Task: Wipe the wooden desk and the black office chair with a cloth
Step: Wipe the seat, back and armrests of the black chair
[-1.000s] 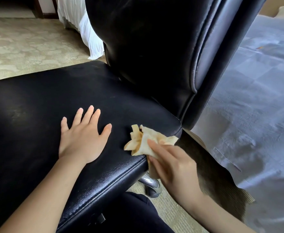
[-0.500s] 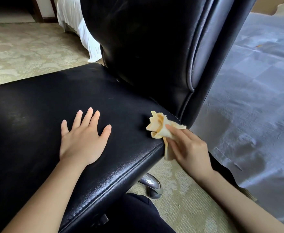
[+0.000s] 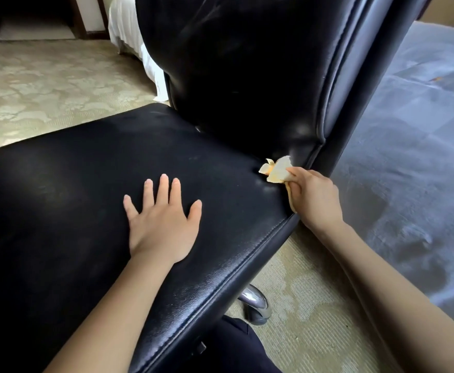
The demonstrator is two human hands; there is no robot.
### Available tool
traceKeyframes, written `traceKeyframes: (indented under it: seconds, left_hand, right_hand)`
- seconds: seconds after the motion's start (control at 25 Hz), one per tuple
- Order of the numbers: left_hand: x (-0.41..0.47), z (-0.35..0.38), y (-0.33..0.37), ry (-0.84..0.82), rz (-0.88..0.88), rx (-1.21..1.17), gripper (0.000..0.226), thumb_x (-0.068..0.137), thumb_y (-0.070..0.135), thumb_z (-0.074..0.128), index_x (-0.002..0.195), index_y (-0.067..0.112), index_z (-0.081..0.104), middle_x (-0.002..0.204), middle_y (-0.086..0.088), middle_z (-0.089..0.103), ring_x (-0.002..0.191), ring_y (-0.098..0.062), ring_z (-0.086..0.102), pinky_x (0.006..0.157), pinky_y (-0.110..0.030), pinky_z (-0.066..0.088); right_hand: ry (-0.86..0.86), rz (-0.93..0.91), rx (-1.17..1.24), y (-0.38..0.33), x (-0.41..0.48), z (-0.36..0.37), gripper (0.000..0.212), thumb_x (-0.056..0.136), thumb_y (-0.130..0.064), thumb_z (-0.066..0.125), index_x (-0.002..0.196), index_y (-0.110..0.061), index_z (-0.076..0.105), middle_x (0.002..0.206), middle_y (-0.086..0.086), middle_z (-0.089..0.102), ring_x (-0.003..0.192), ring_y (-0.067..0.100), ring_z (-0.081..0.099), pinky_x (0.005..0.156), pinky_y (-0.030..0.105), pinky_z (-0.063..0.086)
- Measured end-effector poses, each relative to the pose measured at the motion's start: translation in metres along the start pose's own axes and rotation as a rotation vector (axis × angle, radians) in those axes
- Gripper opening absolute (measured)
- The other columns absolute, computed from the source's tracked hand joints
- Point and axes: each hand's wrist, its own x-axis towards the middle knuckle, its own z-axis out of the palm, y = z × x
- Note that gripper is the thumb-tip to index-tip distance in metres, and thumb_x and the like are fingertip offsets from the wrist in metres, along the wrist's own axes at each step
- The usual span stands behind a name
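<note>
Left hand [image 3: 164, 224]: flat, fingers spread, on the seat [image 3: 86, 170]
Right hand [image 3: 313, 196]: grips cloth [image 3: 275, 170] at seat's back corner

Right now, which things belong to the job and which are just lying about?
Job: chair; cloth; right hand gripping the cloth; left hand flat on the chair. Desk not in view.
Lying about: white bedding; grey sheet; carpet.

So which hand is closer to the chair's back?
Right. The right hand grips the cloth by the chair back; the left hand rests flat on the seat, farther off.
</note>
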Motion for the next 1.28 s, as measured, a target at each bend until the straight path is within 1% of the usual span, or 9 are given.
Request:
traceKeyframes:
  seconds: [0.12,0.24,0.36,0.48,0.56,0.76,0.96,1.08,1.28]
  left_hand:
    - [0.001,-0.001,0.007,-0.034,-0.028,-0.017,0.068,0.094,0.057,0.009,0.152,0.021,0.001,0.16,0.002,-0.008,0.146,-0.022,-0.011,0.115,-0.055,-0.003]
    - [0.004,-0.003,0.016,-0.089,-0.043,-0.024,0.069,0.095,0.057,0.011,0.152,0.02,-0.003,0.159,-0.001,-0.012,0.145,-0.025,-0.015,0.114,-0.055,-0.006]
    - [0.004,-0.006,0.011,-0.157,0.042,-0.063,0.07,0.095,0.06,0.015,0.151,0.024,-0.006,0.158,0.002,-0.017,0.145,-0.02,-0.018,0.114,-0.049,-0.01]
    - [0.0,-0.016,-0.018,-0.163,0.18,-0.148,0.062,0.095,0.057,0.025,0.15,0.036,0.006,0.158,0.014,-0.009,0.144,-0.008,-0.014,0.115,-0.042,-0.01]
    - [-0.005,-0.024,-0.048,-0.112,0.177,-0.094,0.058,0.094,0.057,0.028,0.148,0.041,0.013,0.158,0.017,-0.003,0.145,-0.009,-0.01,0.115,-0.044,-0.009]
    - [-0.015,-0.041,-0.147,-0.12,-0.176,0.096,0.067,0.09,0.066,0.022,0.149,0.039,0.011,0.16,0.009,-0.003,0.146,-0.023,-0.004,0.115,-0.051,-0.002]
    - [-0.032,-0.044,-0.205,-0.199,-0.455,-0.03,0.078,0.074,0.083,0.013,0.145,0.053,0.001,0.159,0.004,-0.011,0.145,-0.031,-0.009,0.113,-0.053,-0.007]
    - [-0.044,-0.044,-0.21,-0.162,-0.525,-0.12,0.077,0.067,0.086,0.011,0.139,0.062,0.002,0.159,0.001,-0.013,0.145,-0.034,-0.012,0.113,-0.053,-0.008]
    - [-0.058,-0.038,-0.197,-0.075,-0.546,-0.129,0.07,0.075,0.081,0.011,0.141,0.06,0.002,0.16,-0.001,-0.01,0.145,-0.033,-0.011,0.114,-0.056,-0.003]
  right_hand:
    - [-0.06,0.001,-0.073,0.002,0.023,0.007,0.026,0.093,-0.018,0.048,0.114,-0.017,0.064,0.096,0.015,0.064,0.09,0.038,0.059,0.071,0.038,0.042]
    - [-0.119,-0.015,-0.118,0.003,0.047,0.016,0.022,0.09,-0.012,0.045,0.101,-0.016,0.063,0.092,0.016,0.062,0.088,0.04,0.058,0.065,0.035,0.034]
    - [-0.178,-0.019,-0.115,0.004,0.07,0.026,0.029,0.089,-0.011,0.045,0.106,-0.024,0.064,0.1,0.015,0.063,0.093,0.04,0.057,0.068,0.035,0.039]
    - [-0.255,0.025,-0.132,-0.002,0.1,0.03,0.032,0.088,-0.011,0.045,0.109,-0.028,0.063,0.108,0.016,0.062,0.098,0.04,0.057,0.073,0.037,0.045]
    - [-0.256,0.039,-0.191,-0.015,0.115,0.034,0.033,0.088,-0.011,0.047,0.113,-0.025,0.064,0.11,0.017,0.061,0.1,0.039,0.058,0.077,0.038,0.046]
    - [-0.268,-0.199,-0.283,-0.077,0.094,0.041,0.027,0.09,-0.018,0.048,0.113,-0.018,0.063,0.105,0.013,0.06,0.093,0.036,0.059,0.066,0.031,0.036]
    - [-0.302,-0.491,-0.259,-0.139,0.035,0.023,0.032,0.094,-0.03,0.041,0.123,-0.025,0.056,0.11,0.002,0.059,0.094,0.026,0.059,0.064,0.029,0.032]
    - [-0.321,-0.608,-0.244,-0.15,-0.016,0.005,0.034,0.094,-0.038,0.036,0.123,-0.031,0.053,0.1,-0.005,0.056,0.087,0.018,0.058,0.059,0.028,0.032]
    - [-0.284,-0.703,0.062,-0.13,-0.083,-0.033,0.025,0.08,-0.027,0.067,0.103,-0.035,0.068,0.073,-0.008,0.058,0.061,0.015,0.058,0.036,0.025,0.038]
